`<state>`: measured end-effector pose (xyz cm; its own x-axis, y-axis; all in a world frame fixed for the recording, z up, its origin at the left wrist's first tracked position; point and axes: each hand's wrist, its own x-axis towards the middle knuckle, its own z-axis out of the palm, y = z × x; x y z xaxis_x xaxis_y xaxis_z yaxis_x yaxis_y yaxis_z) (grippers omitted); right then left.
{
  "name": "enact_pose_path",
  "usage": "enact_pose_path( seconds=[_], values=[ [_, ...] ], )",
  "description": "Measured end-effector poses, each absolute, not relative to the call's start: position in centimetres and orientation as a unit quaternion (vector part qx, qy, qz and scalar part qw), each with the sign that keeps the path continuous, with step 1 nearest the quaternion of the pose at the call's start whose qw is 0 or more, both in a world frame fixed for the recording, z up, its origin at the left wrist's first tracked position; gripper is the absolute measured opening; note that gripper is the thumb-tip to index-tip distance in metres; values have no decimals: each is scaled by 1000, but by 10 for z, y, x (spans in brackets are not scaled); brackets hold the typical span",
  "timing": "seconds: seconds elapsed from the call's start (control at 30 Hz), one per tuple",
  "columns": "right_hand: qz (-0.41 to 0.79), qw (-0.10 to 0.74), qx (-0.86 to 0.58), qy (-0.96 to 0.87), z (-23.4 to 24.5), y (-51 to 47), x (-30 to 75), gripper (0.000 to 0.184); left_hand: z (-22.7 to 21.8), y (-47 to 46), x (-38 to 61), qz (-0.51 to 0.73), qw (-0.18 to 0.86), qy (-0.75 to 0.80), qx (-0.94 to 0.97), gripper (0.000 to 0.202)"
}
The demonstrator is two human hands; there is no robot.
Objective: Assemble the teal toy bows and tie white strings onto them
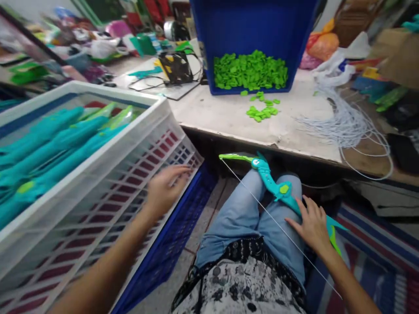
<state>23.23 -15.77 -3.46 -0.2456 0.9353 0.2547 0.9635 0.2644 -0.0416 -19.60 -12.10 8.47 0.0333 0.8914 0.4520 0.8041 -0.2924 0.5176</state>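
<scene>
A teal toy bow (284, 189) with lime-green tips lies slantwise across the thighs. Its white string (262, 205) runs from the upper tip down towards the lower right. My right hand (310, 222) rests over the bow's lower limb, fingers spread and thumb apart, not wrapped round it. My left hand (166, 189) is in the air beside the white crate (163, 126), slightly blurred, its fingers stretched out with nothing visible in them. Several similar teal bows (65, 139) lie in that crate.
On the worktable (209, 109) ahead, a tipped blue bin (252, 30) holds many small green pieces (252, 72), some spilled in front. A tangle of white cords (347, 122) lies at right. Below the white crate is a blue crate (176, 240). A striped cloth (369, 244) lies at right.
</scene>
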Motion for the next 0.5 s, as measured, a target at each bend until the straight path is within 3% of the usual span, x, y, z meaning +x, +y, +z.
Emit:
enact_pose_path(
  seconds=[0.13,0.33,0.4,0.5],
  values=[
    [-11,120,-684,-719,-34,-161,270,65,41,-34,-112,217,112,469,849,31],
    [383,35,-652,-653,-15,-137,314,59,25,61,-37,-112,134,403,899,61],
    [382,31,-635,-670,-3,-136,314,52,26,67,-36,-145,117,389,903,69],
    [252,40,-637,-728,16,-146,305,44,30,64,-54,-97,94,392,910,67]
  ],
)
